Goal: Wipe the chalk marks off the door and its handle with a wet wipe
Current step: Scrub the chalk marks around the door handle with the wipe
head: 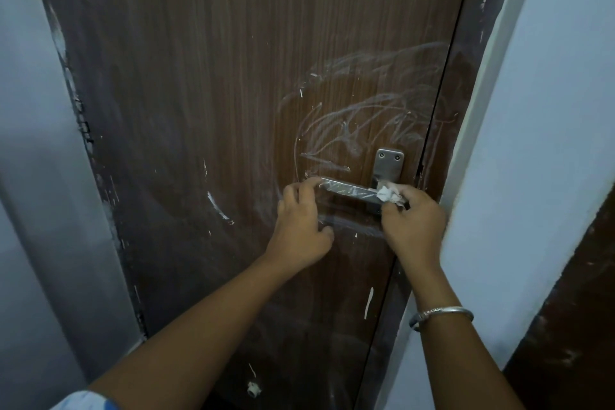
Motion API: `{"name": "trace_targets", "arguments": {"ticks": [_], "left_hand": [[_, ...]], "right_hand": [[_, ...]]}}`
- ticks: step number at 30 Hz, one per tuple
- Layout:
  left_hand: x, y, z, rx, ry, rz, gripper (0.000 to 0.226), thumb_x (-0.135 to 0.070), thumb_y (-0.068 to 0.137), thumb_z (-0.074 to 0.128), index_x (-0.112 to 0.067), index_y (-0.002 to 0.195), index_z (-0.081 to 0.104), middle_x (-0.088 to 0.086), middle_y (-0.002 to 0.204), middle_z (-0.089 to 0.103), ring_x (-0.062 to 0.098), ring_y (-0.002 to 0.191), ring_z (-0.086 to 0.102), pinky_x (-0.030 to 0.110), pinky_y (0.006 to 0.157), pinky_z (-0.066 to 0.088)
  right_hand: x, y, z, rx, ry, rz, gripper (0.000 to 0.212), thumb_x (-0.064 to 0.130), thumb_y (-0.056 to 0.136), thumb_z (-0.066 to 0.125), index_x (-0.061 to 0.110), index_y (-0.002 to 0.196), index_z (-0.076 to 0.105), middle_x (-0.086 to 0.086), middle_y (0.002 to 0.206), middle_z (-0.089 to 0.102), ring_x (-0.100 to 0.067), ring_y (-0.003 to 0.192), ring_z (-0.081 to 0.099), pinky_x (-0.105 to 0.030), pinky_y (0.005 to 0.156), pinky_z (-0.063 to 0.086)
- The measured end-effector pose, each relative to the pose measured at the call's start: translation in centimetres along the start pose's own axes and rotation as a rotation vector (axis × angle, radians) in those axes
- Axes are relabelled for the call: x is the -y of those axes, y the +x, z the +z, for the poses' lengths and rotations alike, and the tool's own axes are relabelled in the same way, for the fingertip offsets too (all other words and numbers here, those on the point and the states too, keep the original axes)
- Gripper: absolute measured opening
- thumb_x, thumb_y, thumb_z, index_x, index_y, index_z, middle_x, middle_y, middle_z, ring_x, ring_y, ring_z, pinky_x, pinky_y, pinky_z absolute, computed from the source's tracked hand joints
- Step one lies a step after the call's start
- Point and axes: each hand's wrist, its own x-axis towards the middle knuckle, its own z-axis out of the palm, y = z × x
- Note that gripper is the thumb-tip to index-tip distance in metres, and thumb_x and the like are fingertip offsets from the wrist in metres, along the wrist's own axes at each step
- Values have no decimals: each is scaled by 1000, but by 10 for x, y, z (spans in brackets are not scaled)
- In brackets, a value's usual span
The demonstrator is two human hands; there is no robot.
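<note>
Right hand [412, 221] grips the wipe [390, 194] against the handle [346, 190], left hand [301, 225] fingers curl over its tip, chalk scribbles [366, 116] just above.

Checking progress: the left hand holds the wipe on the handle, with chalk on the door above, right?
No: the head view shows the right hand holding the wipe on the handle, with chalk on the door above.

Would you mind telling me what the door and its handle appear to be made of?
Door: probably wood or wood-look laminate, brown with vertical grain, matte. Handle: metal, likely brushed steel, grey with a dull sheen and a screwed plate.
</note>
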Motion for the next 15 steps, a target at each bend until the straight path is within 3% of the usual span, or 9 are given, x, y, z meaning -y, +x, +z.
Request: {"name": "trace_targets", "arguments": {"ticks": [2,4,6,9,15], "left_hand": [[2,0,0,5,7,-9,76,-16,73,66,-29,135,23,3,130,27,25,121,29,30,99,25],[5,-2,0,9,17,-18,77,-17,72,66,-30,135,23,3,130,26,26,121,29,31,98,25],[8,-4,0,15,26,-30,78,-17,72,66,-29,135,22,4,130,26,28,121,30,30,96,25],[11,-4,0,15,37,-43,79,-18,72,67,-29,135,22,3,131,26,29,121,30,30,95,23],[10,-1,1,13,34,-23,78,-17,72,66,-30,134,22,3,130,26,28,121,30,30,95,24]], "right_hand": [[0,-1,2,-32,96,86,17,20,82,67,15,97,72,9,78,64,-4,69,57,-6,56,37],[-1,0,5,-56,141,123,17,25,85,64,15,96,72,5,79,66,-9,71,59,-12,57,39],[-1,3,10,-87,176,192,16,19,88,61,13,98,71,0,89,67,-13,79,60,-20,66,42],[4,5,15,-154,254,313,15,11,89,58,14,99,69,3,92,64,-11,86,58,-21,72,42],[9,-14,16,-199,232,332,18,9,91,55,16,102,66,1,96,67,-13,87,60,-29,78,51]]}}
